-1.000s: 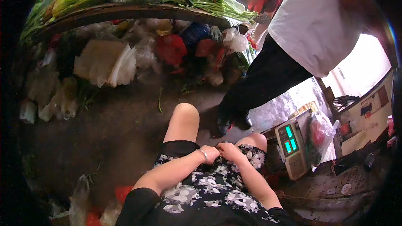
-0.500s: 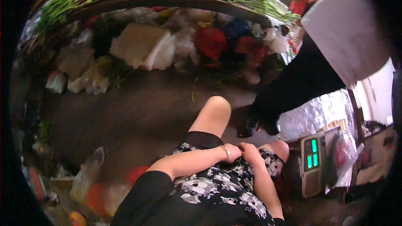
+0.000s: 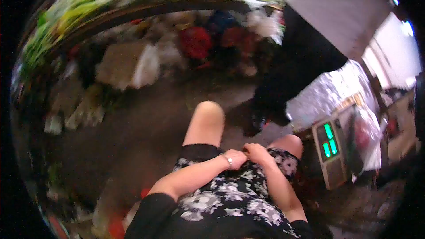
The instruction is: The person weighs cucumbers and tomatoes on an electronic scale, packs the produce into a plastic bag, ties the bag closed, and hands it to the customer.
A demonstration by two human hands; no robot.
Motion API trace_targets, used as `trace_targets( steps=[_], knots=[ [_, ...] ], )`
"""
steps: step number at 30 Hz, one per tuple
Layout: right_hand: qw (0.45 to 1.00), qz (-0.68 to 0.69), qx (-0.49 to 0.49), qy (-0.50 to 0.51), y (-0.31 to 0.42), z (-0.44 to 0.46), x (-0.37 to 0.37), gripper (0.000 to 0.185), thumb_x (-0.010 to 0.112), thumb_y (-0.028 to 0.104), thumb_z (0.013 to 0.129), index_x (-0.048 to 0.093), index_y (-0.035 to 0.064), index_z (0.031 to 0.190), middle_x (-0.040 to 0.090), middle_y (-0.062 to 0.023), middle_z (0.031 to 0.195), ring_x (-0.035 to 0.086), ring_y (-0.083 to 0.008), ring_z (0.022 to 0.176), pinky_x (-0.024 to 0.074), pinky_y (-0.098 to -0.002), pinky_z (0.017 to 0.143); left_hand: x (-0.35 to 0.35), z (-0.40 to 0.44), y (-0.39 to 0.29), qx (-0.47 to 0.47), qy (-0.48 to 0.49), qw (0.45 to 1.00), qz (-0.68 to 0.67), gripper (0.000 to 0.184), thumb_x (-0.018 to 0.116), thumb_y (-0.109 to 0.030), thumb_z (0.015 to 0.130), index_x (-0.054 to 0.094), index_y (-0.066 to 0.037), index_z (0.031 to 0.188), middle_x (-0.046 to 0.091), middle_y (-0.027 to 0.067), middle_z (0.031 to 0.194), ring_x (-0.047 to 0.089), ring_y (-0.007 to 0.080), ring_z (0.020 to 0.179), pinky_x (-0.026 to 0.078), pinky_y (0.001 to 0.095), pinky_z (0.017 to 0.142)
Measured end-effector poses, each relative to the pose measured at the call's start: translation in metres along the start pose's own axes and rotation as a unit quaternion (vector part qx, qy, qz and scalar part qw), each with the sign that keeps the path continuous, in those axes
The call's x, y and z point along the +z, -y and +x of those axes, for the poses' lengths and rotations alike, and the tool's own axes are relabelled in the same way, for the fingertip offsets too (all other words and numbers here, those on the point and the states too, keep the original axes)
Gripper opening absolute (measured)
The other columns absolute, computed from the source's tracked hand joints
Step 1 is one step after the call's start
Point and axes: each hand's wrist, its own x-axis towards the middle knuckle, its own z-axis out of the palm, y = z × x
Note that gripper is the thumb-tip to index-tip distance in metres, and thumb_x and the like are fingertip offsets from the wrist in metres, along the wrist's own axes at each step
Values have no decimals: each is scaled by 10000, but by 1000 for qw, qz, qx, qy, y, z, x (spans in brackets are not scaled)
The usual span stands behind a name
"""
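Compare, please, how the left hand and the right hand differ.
The left hand has a silvery band at its wrist; the right hand shows none. In the picture, the left hand's forearm slants gently up and rightward, the right hand's forearm steeply up and leftward. Both are close together over the floral clothing; whether they hold anything is unclear.

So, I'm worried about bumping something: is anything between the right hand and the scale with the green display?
Yes: in this view, the right knee lies between the right hand and the scale. Nothing else visible does.
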Motion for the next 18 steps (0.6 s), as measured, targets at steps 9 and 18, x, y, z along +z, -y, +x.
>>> trace_targets(
  steps=[9,18],
  knots=[
    [999,-5,37,23,3,-2,-5,240,588,214,833,641,71,1019,668,-185,990,624,-364,972,498,-458,831,-4,2,-9,-9,46,999,18,195,582,-92,735,660,-32,903,677,194,949,659,349,896,527,455,761],
    [998,-8,35,57,9,-9,-10,283,578,246,844,628,68,1059,663,-181,1024,626,-370,985,503,-479,814,5,3,-7,5,32,999,34,207,595,-112,726,634,-29,912,669,208,915,656,370,860,531,465,740]
  ],
)
